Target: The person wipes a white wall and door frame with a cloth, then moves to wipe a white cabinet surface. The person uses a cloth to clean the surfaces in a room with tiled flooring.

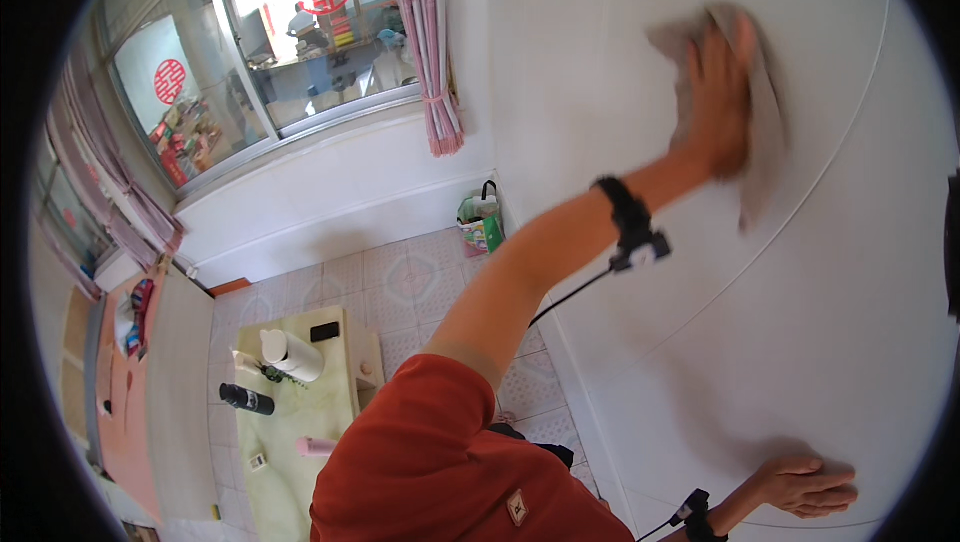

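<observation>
High on the white wall (640,362), my left hand (718,92) presses a greyish-beige cloth (765,132) against the surface. Parts of the cloth stick out past the fingers and hang below the wrist; hand and cloth are slightly blurred. My left arm is stretched up and to the right, with a black strap and small device (632,227) on the forearm. Lower right, my right hand (808,487) rests on the same wall, fingers stretched out, holding nothing. Its wrist also wears a black strap (697,514).
A pale table (275,477) at left bears a white jug (293,354), a dark bottle (247,399), a black phone (325,331) and a pink object (316,447). A green bag (480,222) stands on the tiled floor by the corner. Windows (300,32) with pink curtains (428,52) lie beyond.
</observation>
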Available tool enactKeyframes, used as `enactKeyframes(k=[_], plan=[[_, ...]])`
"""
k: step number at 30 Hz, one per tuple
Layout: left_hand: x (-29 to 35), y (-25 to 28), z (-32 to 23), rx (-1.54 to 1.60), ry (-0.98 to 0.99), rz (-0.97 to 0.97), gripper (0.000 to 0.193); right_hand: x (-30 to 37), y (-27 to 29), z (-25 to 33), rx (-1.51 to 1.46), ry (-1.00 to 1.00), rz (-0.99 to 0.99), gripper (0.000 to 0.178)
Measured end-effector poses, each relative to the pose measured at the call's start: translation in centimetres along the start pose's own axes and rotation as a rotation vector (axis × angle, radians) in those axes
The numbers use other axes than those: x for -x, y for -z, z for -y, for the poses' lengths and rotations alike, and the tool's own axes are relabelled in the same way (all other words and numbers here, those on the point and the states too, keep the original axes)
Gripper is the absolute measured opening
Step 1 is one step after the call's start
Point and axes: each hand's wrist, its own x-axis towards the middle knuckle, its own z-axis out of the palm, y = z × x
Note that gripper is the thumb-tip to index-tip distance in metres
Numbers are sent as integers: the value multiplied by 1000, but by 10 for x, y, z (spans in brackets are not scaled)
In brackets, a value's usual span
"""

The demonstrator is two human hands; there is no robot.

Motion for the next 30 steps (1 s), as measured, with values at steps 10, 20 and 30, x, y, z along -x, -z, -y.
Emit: enactKeyframes(k=[10,20,30], plan=[[-150,-27,-75,-485,-164,-354,78,0,1,8,-27,9,-1,53],[32,-53,-208,430,-806,164,74,-3,3,6,-8,50,-27,54],[194,-31,-70,633,-623,731,67,4,9,4,-50,25,55,50]])
